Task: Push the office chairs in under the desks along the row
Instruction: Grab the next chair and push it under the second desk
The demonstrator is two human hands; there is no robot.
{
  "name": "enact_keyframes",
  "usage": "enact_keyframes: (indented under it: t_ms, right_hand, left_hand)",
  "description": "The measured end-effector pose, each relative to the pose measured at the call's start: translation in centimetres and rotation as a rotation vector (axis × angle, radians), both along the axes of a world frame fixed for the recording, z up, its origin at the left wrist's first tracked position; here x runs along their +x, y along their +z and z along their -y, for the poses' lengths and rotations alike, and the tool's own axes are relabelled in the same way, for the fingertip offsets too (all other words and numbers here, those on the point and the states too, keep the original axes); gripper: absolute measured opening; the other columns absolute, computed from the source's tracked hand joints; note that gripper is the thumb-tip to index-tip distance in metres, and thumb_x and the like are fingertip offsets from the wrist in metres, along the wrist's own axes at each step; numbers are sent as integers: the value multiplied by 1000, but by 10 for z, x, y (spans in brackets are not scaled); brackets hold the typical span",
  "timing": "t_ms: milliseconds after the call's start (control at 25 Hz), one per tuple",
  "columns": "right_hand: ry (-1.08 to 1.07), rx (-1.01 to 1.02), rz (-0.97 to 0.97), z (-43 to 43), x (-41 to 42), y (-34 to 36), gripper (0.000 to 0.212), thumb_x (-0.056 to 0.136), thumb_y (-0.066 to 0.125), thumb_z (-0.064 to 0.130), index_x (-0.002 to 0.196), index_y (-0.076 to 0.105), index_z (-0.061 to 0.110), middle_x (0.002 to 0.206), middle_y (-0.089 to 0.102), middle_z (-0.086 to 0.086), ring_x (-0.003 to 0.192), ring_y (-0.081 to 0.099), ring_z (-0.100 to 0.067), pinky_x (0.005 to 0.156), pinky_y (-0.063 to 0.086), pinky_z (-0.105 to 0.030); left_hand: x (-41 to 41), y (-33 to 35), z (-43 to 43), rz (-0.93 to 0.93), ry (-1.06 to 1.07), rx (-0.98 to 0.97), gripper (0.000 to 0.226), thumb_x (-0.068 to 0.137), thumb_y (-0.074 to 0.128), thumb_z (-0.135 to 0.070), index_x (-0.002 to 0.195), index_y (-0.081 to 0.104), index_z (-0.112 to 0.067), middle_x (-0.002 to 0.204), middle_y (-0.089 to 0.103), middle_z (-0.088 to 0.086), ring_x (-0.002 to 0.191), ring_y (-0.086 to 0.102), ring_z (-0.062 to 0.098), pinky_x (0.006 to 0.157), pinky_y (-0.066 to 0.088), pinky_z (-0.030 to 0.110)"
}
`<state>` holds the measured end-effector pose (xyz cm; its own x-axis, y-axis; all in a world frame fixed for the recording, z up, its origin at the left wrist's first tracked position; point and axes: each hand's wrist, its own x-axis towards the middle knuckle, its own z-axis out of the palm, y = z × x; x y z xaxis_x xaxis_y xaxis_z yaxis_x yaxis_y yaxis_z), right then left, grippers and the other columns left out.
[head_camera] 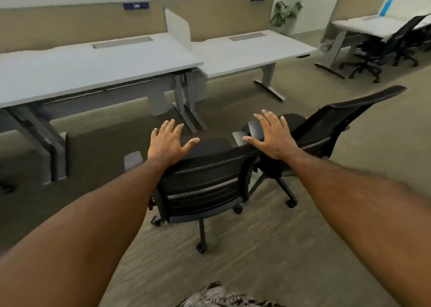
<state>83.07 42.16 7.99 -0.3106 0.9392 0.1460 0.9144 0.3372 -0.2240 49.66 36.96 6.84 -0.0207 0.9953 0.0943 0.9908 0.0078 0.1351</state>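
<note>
Two spread hands over the near chair's backrest, desks far across bare carpet.

Head view: left hand (168,143) and right hand (270,136), fingers splayed and gripping nothing, hover at the top edge of the near chair (205,180); a second chair (331,124) stands just right. Two desks (98,66) run far-left, open floor before their front edges; two more chairs (382,47) sit far right.

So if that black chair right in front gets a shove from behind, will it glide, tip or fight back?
The near chair will probably roll easily: castors show under its star base, and the floor looks like low carpet. It may swivel off line, since it sits on a single central post. The mesh back under both hands, left and right, likely gives slightly.
</note>
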Motion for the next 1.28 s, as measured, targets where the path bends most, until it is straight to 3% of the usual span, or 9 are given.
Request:
enact_keyframes:
  t_ms: [280, 360, 440, 560, 640, 720, 960, 1160, 1280]
  right_hand:
    - [186, -143, 28, -31, 1, -10, 110, 78, 31, 95, 158, 36, 19, 168, 27, -12, 155, 21, -27, 127, 13, -53]
    - [226, -226, 42, -41, 0, -15, 121, 68, 22, 103, 152, 46, 20, 160, 42, -8, 148, 36, -25, 122, 28, -52]
    - [227, -321, 46, -49, -1, -16, 122, 60, 22, 109, 139, 59, 23, 143, 60, -2, 133, 53, -24, 110, 43, -53]
    - [290, -312, 17, -59, -4, -15, 107, 61, 22, 109, 101, 75, 26, 99, 73, 4, 95, 67, -19, 86, 56, -45]
    - [413, -258, 35, -61, -8, -12, 103, 64, 21, 108, 92, 76, 26, 84, 72, 6, 81, 67, -15, 73, 53, -35]
    - [537, -264, 127, -61, -14, -8, 105, 62, 24, 108, 98, 75, 25, 84, 71, 7, 80, 66, -14, 67, 48, -28]
    - [599, -331, 230, -71, -63, 2, 110, 51, 30, 111, 106, 72, 25, 87, 69, 6, 82, 64, -14, 79, 56, -39]
    - [650, -240, 214, -100, -89, 3, 110, 50, 25, 112, 94, 68, 20, 78, 63, 8, 72, 59, -8, 61, 44, -31]
    - [684, -242, 187, -131, -105, 3, 108, 51, 28, 111, 97, 69, 23, 79, 63, 9, 73, 58, -7, 61, 41, -30]
  left_hand:
    - [-2, -8, 56, 194, 227, -211, 116, 63, 16, -106, 150, 44, -33, 162, 36, 0, 147, 35, 23, 110, 37, 53]
    - [-1, -11, 63, 93, 204, -274, 114, 57, 17, -110, 141, 52, -41, 146, 56, -5, 128, 55, 21, 88, 47, 41]
    - [1, -8, 62, 38, 165, -348, 111, 49, 23, -113, 130, 59, -46, 116, 69, -11, 97, 61, 14, 69, 42, 30]
    - [1, 2, 54, 39, 172, -387, 104, 41, 31, -114, 113, 64, -47, 87, 60, -22, 78, 55, 3, 61, 37, 25]
    - [-2, 7, 48, 39, 170, -351, 96, 38, 31, -114, 93, 64, -43, 77, 60, -22, 71, 54, -2, 56, 36, 24]
    - [-8, 10, 44, 39, 162, -332, 89, 36, 29, -115, 77, 59, -41, 72, 60, -20, 67, 54, -1, 54, 35, 24]
    - [-48, 10, 36, 47, 178, -300, 106, 30, 22, -115, 87, 66, -38, 75, 62, -17, 69, 56, 1, 55, 37, 26]
    - [-66, 6, 23, 60, 211, -262, 99, 35, 24, -114, 86, 60, -38, 74, 60, -14, 68, 54, 3, 53, 37, 27]
    - [-74, 4, 6, 55, 241, -228, 93, 38, 25, -115, 78, 57, -37, 71, 60, -12, 66, 55, 5, 52, 36, 27]
